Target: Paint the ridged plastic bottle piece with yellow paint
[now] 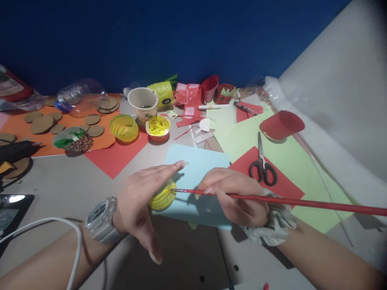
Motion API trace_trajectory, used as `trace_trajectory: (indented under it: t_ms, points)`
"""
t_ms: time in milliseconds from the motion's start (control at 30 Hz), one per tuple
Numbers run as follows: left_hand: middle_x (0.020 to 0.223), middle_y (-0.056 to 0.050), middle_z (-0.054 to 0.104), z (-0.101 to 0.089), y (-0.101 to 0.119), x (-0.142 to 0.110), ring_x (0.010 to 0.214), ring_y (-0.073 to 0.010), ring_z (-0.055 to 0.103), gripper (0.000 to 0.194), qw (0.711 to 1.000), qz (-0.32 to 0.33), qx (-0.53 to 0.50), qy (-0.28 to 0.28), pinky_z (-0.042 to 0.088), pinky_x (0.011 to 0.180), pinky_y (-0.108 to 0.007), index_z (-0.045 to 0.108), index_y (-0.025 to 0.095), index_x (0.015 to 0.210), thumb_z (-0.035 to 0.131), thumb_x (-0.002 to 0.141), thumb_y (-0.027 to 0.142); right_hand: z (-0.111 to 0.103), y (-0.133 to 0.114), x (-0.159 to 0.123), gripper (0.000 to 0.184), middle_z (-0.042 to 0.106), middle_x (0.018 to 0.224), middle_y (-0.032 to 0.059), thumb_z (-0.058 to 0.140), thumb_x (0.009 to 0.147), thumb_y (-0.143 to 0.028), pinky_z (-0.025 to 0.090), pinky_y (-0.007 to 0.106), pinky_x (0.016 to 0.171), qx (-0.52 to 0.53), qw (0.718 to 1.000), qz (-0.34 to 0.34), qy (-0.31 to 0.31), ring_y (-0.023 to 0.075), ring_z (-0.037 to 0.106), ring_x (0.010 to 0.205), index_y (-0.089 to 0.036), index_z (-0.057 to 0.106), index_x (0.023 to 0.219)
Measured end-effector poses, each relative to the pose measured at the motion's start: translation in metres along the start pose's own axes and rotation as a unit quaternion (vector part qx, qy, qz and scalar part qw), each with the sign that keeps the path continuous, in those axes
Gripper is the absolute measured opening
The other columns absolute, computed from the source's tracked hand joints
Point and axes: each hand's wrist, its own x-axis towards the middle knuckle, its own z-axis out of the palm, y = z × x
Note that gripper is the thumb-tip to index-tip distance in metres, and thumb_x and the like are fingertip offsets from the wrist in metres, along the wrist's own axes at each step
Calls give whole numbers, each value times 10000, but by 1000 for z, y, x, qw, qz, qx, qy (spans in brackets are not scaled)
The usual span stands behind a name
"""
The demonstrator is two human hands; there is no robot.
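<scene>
In the middle of the head view, a yellow-painted, ridged round piece, like a plastic bottle bottom (165, 197), is over a light blue sheet (199, 161). My left hand (143, 193) is stretched out beside it, thumb apart and pointing down, and covers its left part. Whether the palm touches the piece is hidden. My right hand (236, 193) pinches a long red paintbrush (290, 200). The brush's tip meets the yellow piece's right side. Beyond my left hand stand a small cup of yellow paint (158, 129) and another yellow-painted ridged cup (123, 128).
A paper cup (143, 105) holds dark liquid. Black-handled scissors (263, 165) lie on red paper at right, near a red curved piece (282, 125). Cardboard discs (42, 124) and a clear bottle (81, 96) rest on orange paper. A white cable (79, 245) crosses my left forearm.
</scene>
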Motion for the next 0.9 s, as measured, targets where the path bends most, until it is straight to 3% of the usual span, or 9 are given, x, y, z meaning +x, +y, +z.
trace_trajectory:
  t_ms: [233,400,600,900]
  points:
    - [1362,-116,675,-2,5,0,1188,-251,701,1181,1000,-20,8,-2,511,1071,-273,400,194,1553,254,688,984,-11,3,3,192,706,862,81,493,925,-86,612,345,698,-43,999,9,-8,208,724,795,-181,639,1006]
    - [1367,-110,672,-1,3,-2,1189,-271,699,1228,1000,-28,-6,10,533,1047,-301,390,199,1559,235,649,1009,-7,0,5,220,697,770,79,471,941,-97,600,337,599,-2,999,-29,29,204,699,670,-188,664,994]
    - [1373,-109,668,1,2,-3,1129,-301,725,1282,999,-28,-27,9,561,1017,-351,359,220,1574,286,585,1033,-6,1,2,212,707,836,91,479,941,-94,621,338,652,-21,1000,13,-9,215,727,775,-188,650,1022]
    - [1396,-134,647,2,3,-5,1151,-319,713,1339,998,-42,-34,14,558,1014,-359,324,204,1587,302,539,1037,-9,5,2,207,700,804,86,471,952,-106,610,351,632,-9,1000,1,17,211,711,733,-196,648,1012]
